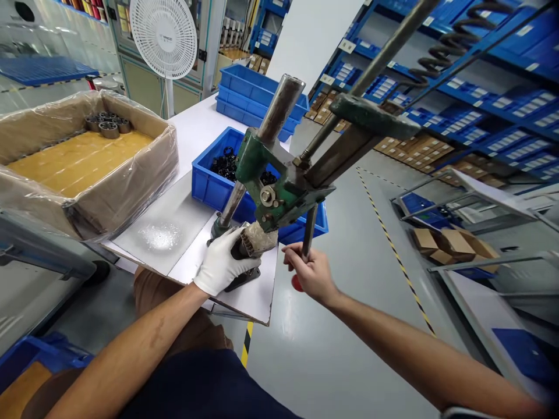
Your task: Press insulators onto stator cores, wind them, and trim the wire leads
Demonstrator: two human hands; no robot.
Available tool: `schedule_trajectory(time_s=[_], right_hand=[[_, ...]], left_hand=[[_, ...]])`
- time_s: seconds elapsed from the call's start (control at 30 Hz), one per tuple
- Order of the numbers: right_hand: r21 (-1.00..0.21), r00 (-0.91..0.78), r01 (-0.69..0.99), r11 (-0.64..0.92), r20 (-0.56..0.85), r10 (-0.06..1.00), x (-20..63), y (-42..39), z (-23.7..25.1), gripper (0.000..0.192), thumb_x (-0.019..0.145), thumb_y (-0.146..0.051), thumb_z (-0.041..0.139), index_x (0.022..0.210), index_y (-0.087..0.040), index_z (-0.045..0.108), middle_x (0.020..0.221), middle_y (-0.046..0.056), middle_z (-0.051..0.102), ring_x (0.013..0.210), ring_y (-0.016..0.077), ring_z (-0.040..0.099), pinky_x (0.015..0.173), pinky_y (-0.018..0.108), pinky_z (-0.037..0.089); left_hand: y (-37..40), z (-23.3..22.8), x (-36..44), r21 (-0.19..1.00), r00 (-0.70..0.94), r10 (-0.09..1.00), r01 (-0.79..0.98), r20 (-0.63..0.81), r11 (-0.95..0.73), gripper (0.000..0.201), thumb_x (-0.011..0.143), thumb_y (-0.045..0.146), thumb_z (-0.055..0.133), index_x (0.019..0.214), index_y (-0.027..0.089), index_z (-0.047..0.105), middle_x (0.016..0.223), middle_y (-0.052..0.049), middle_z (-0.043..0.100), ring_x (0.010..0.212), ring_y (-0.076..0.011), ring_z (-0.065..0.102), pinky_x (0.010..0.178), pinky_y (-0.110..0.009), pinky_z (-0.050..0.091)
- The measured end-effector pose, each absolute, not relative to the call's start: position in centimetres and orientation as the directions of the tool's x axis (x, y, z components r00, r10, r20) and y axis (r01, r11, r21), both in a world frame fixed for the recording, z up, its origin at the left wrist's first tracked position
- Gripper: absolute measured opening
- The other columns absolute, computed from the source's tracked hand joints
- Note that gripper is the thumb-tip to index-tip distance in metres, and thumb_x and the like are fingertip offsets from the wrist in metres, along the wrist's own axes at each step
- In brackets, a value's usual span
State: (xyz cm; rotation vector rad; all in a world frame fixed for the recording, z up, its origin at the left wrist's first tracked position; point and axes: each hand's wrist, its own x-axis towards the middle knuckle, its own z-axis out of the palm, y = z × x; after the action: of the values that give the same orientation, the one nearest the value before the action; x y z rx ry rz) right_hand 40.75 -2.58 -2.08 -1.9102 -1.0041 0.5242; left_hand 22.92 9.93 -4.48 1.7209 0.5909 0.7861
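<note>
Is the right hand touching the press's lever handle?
Touching. The head view shows the right hand with fingers wrapped around the lever of the green press, just above its red knob.

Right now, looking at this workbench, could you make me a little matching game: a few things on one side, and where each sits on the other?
Things:
1. left hand
2. right hand
3. fan
4. cardboard box

Places or states:
A. white, standing at the table's far end
B. bare, closed on the press lever
C. plastic-lined, on the left
D. white-gloved, holding the part under the green press

Pairs: 1-D, 2-B, 3-A, 4-C
</note>
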Motion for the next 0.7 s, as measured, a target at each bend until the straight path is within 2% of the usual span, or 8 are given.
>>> schedule_trajectory(time_s=[0.13, 0.27, 0.33, 0.43, 0.5, 0.53, 0.63, 0.7], right_hand=[[-0.864, 0.583, 0.475, -0.169, 0.165, 0.796, 40.7, 0.6, -5.1, 0.040, 0.084, -0.054, 0.052, 0.072, -0.016, 0.058, 0.059, 0.002, 0.055, 0.053, 0.0120, 0.051, 0.055, 0.026, 0.044], [-0.875, 0.571, 0.470, -0.116, 0.202, 0.796, 40.7, 0.8, -5.7, 0.042, 0.086, -0.056, 0.053, 0.074, -0.016, 0.058, 0.060, 0.002, 0.056, 0.051, 0.0116, 0.052, 0.052, 0.025, 0.044], [-0.885, 0.553, 0.456, -0.090, 0.203, 0.808, 40.9, -0.3, -5.2, 0.045, 0.088, -0.060, 0.051, 0.081, -0.016, 0.060, 0.063, 0.002, 0.058, 0.051, 0.0122, 0.053, 0.052, 0.025, 0.046], [-0.893, 0.562, 0.449, -0.044, 0.243, 0.791, 42.5, -1.4, -3.9, 0.059, 0.092, -0.067, 0.032, 0.094, -0.016, 0.059, 0.067, 0.003, 0.061, 0.052, 0.0142, 0.056, 0.054, 0.028, 0.049], [-0.879, 0.614, 0.477, -0.015, 0.321, 0.721, 44.6, -1.0, -2.4, 0.065, 0.093, -0.069, 0.018, 0.094, -0.016, 0.056, 0.068, 0.003, 0.060, 0.054, 0.0140, 0.056, 0.055, 0.028, 0.049], [-0.865, 0.641, 0.501, -0.008, 0.365, 0.675, 45.9, -0.4, -1.5, 0.065, 0.094, -0.069, 0.017, 0.092, -0.017, 0.055, 0.069, 0.003, 0.059, 0.055, 0.0134, 0.056, 0.056, 0.028, 0.049], [-0.810, 0.669, 0.584, -0.052, 0.444, 0.596, 49.4, 2.3, 1.4, 0.053, 0.093, -0.064, 0.040, 0.086, -0.015, 0.057, 0.070, 0.001, 0.057, 0.060, 0.0114, 0.053, 0.062, 0.025, 0.047], [-0.770, 0.632, 0.630, -0.100, 0.434, 0.642, 50.3, 4.7, 3.0, 0.044, 0.091, -0.055, 0.057, 0.083, -0.013, 0.060, 0.071, 0.001, 0.058, 0.065, 0.0110, 0.055, 0.067, 0.026, 0.049]], left_hand=[[10.0, -4.5, 23.0, 0.953, 0.651, 0.720, -0.017, 0.240, -0.302, 0.056, 0.070, 0.024, 0.082, 0.123, 0.027, 0.063, 0.120, -0.001, 0.071, 0.109, -0.0227, 0.067, 0.097, -0.038, 0.053], [10.0, -4.6, 23.2, 0.947, 0.654, 0.714, -0.012, 0.250, -0.321, 0.053, 0.072, 0.026, 0.080, 0.122, 0.027, 0.063, 0.120, -0.001, 0.071, 0.109, -0.0215, 0.067, 0.097, -0.036, 0.053], [10.0, -4.6, 23.2, 0.935, 0.648, 0.712, -0.003, 0.271, -0.354, 0.048, 0.075, 0.028, 0.078, 0.120, 0.026, 0.063, 0.118, -0.001, 0.071, 0.107, -0.0211, 0.067, 0.095, -0.036, 0.054], [10.2, -4.4, 22.9, 0.910, 0.633, 0.709, 0.018, 0.310, -0.414, 0.042, 0.074, 0.030, 0.079, 0.114, 0.025, 0.065, 0.113, -0.002, 0.072, 0.103, -0.0216, 0.068, 0.092, -0.037, 0.054], [10.4, -4.3, 22.1, 0.895, 0.615, 0.714, 0.031, 0.334, -0.445, 0.042, 0.071, 0.026, 0.081, 0.110, 0.024, 0.066, 0.109, -0.002, 0.071, 0.101, -0.0219, 0.067, 0.093, -0.037, 0.054], [10.5, -4.3, 21.5, 0.888, 0.596, 0.725, 0.045, 0.344, -0.458, 0.043, 0.070, 0.024, 0.081, 0.110, 0.024, 0.065, 0.109, -0.003, 0.070, 0.102, -0.0221, 0.067, 0.094, -0.038, 0.053], [10.9, -3.8, 19.0, 0.863, 0.500, 0.779, 0.113, 0.379, -0.492, 0.047, 0.068, 0.018, 0.078, 0.112, 0.021, 0.062, 0.114, -0.007, 0.062, 0.107, -0.0241, 0.063, 0.099, -0.042, 0.051], [10.9, -3.1, 16.9, 0.830, 0.439, 0.788, 0.150, 0.431, -0.537, 0.047, 0.069, 0.018, 0.077, 0.114, 0.020, 0.061, 0.118, -0.010, 0.056, 0.110, -0.0251, 0.060, 0.100, -0.044, 0.050]])
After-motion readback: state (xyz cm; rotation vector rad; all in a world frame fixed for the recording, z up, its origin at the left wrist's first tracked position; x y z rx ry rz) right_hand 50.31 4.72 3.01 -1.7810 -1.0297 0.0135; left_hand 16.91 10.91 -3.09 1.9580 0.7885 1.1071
